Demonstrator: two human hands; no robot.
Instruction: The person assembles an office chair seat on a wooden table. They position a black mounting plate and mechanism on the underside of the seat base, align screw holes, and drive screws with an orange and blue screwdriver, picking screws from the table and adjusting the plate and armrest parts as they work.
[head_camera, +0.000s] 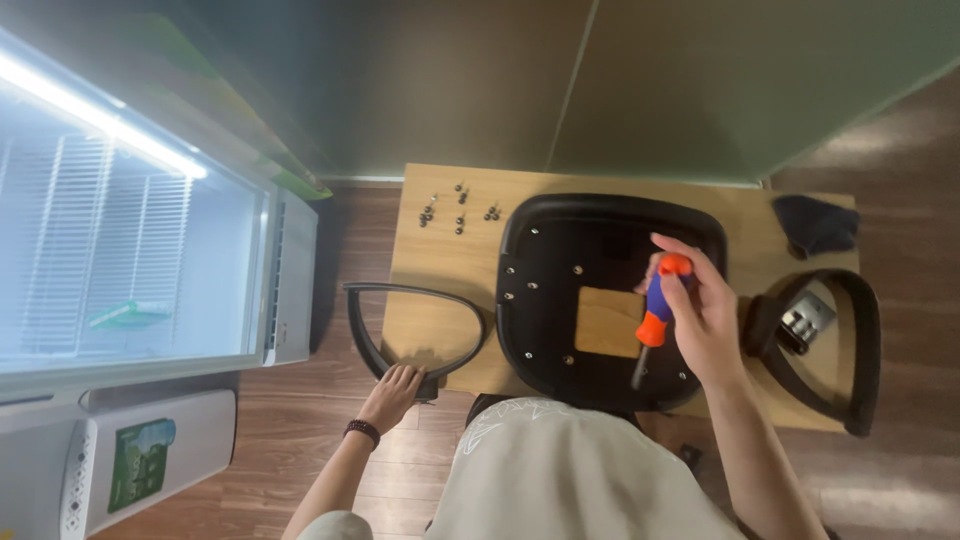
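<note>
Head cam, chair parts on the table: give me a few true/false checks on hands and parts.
1. The right hand holds a screwdriver with an orange and blue handle. True.
2. The left hand rests on the seat base. False: it grips the loose armrest at the table's left edge.
3. Screws lie in a group at the table's far left. True.
4. The second armrest lies on the floor. False: it lies on the table, right of the seat base.

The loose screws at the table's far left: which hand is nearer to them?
Left. The left hand grips the black armrest at the table's near left edge, below the screws. The right hand holds a screwdriver over the seat base, farther right.
</note>
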